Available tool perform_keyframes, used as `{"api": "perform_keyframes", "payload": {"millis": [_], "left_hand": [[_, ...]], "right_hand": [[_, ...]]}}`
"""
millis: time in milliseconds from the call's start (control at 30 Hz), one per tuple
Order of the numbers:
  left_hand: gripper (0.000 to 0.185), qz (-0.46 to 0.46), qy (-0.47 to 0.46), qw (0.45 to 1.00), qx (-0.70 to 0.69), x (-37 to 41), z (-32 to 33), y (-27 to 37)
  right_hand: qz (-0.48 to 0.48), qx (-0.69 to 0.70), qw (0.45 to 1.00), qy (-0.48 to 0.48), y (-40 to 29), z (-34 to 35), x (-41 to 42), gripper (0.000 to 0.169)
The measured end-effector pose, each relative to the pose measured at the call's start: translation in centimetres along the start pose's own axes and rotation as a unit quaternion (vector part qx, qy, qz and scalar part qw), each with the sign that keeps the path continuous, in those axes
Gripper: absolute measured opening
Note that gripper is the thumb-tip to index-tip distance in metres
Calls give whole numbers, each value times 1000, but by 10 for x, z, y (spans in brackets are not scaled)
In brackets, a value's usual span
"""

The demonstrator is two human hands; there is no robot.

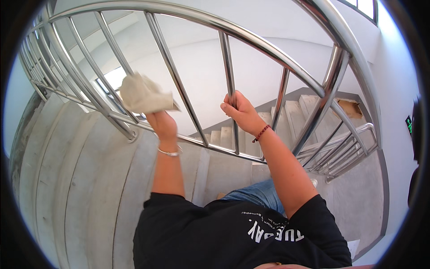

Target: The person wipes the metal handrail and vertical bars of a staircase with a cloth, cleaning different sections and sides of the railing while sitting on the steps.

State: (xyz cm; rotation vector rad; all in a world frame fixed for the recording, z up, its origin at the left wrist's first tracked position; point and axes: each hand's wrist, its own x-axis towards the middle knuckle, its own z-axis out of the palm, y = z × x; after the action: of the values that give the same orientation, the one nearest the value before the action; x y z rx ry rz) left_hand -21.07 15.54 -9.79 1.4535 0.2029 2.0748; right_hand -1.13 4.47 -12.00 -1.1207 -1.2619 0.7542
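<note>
My left hand (163, 123) holds a crumpled beige cloth (144, 94), blurred by motion. The cloth overlaps an upright steel baluster (112, 42) of the stair railing; whether it wraps round the bar I cannot tell. Most of my left fingers are hidden behind the fabric. Further right, my right hand (244, 112) is closed around another steel baluster (227, 57), about midway up, with the thumb across the front. Above both hands curves the polished steel handrail (201, 19). The lower rail (221, 150) runs beneath them.
Concrete steps (100, 161) lie to my left, and a lower flight (285, 117) shows through the railing. A thick steel post (322, 104) stands at right, near a flattened cardboard piece (350, 108). A green lit sign (409, 125) is by the right wall.
</note>
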Motion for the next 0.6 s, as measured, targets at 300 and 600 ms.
{"api": "perform_keyframes", "payload": {"millis": [300, 600], "left_hand": [[48, 519, -195, 650, 520, 174, 78, 81], [52, 373, -231, 646, 624, 247, 97, 102]], "right_hand": [[-34, -17, 999, 7, -1, 2, 0, 22], [-26, -19, 999, 13, 0, 3, -3, 31]]}}
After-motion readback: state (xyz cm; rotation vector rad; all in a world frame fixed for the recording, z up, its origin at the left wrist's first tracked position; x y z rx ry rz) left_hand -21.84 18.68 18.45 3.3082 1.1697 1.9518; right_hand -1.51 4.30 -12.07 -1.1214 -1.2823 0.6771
